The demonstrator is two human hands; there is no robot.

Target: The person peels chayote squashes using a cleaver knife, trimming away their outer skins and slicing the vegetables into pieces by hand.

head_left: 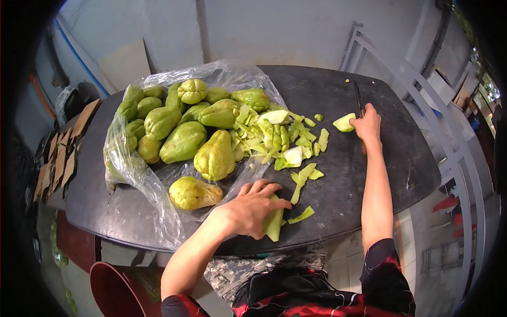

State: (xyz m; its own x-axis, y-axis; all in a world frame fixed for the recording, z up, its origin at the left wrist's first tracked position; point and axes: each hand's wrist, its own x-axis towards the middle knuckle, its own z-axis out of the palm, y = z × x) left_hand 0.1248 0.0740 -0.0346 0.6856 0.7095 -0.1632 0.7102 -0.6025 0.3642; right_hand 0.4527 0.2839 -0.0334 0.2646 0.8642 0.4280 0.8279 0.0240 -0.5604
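Observation:
My left hand [253, 208] is at the front edge of the dark table, its fingers curled over a pale green peeled chayote piece [273, 226] partly hidden beneath it. At the right, my right hand [369, 127] is closed around the handle of a knife [358, 95], whose dark blade points away from me along the tabletop. The thumb side of that hand touches a cut chayote piece [344, 122]. Between the hands lie green peel strips [302, 182] and a pale cut piece [293, 156]. A yellowish whole chayote [193, 193] lies just left of my left hand.
Many whole chayotes [183, 141] lie on an opened clear plastic bag [158, 203] on the left of the table [380, 195]. A red bin [113, 290] stands below the front left edge. Grey metal railings [422, 87] run along the right, and a wall [296, 37] stands behind.

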